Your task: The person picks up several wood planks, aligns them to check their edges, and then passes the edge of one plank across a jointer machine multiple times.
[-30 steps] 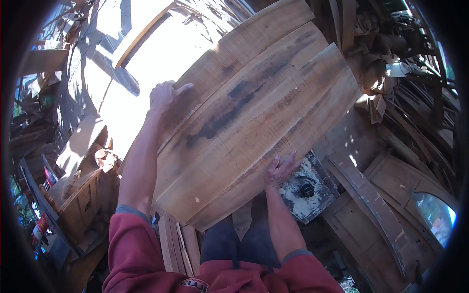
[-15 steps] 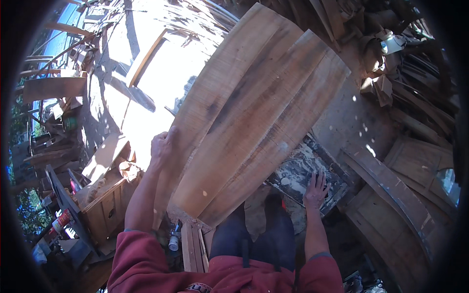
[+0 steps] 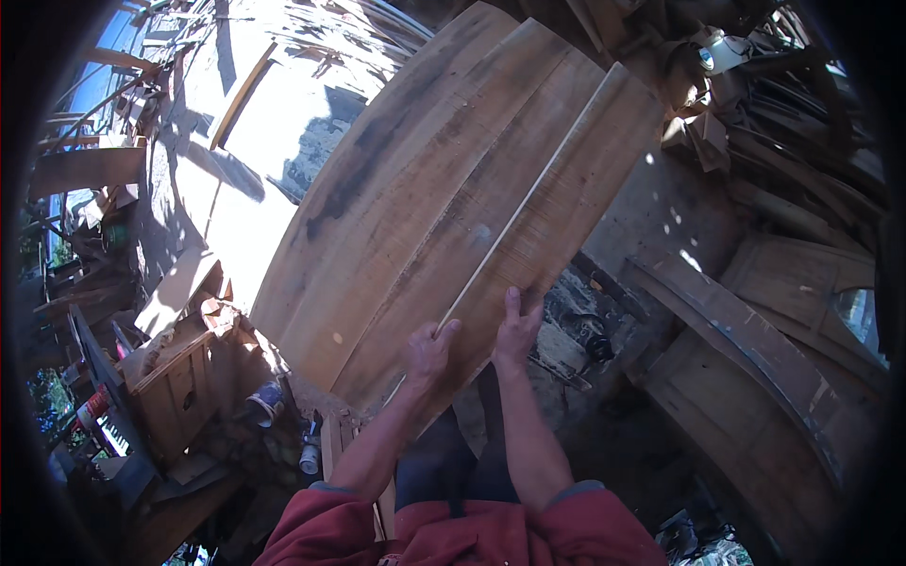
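Broad brown wooden boards [image 3: 377,226] lie side by side, slanting from the lower left to the upper right. The rightmost wooden board [image 3: 566,208] shows a pale long edge facing the others and looks slightly raised. My left hand [image 3: 430,353] is closed around that pale edge near the board's near end, thumb on top. At the same board's right edge is my right hand [image 3: 516,335], thumb on the upper face and fingers mostly hidden below. Whatever supports the boards is largely covered by them.
A dark power tool [image 3: 587,335] rests on a dusty surface at the right. Left are a wooden drawer-like box [image 3: 175,387], a can [image 3: 266,404] and a small spray-gun-like item [image 3: 310,455]. Curved wooden pieces [image 3: 746,349] and scrap wood [image 3: 802,160] crowd the right side.
My left hand has moved from the boards' left edge to the rightmost board. My right hand has left the dusty surface and taken that board's right edge. The boards have shifted, exposing the pale edge.
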### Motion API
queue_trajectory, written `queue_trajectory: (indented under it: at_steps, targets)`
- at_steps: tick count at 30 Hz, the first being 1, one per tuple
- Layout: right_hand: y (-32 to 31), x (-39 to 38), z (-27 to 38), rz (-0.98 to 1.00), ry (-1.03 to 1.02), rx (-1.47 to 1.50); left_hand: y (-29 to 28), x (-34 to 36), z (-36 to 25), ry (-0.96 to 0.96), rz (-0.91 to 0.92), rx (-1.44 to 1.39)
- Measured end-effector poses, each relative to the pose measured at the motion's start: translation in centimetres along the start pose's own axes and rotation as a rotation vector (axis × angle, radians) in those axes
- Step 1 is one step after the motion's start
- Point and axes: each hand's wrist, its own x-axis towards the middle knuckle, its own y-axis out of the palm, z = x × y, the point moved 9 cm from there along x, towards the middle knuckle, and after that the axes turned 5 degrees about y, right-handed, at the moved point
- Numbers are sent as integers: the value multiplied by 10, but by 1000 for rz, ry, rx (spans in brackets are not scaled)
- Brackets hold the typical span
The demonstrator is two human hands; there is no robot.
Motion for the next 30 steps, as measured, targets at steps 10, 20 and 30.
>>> queue_trajectory:
  at_steps: [10,20,30]
  targets:
    - [-49,42,-43,-271,23,-98,-9,117,-73,609,-166,493]
    - [-34,31,-20,-258,134,-756,34,173,-75,791,-68,701]
    - [-24,17,-39,-249,63,-742,31,172,-77,764,-5,691]
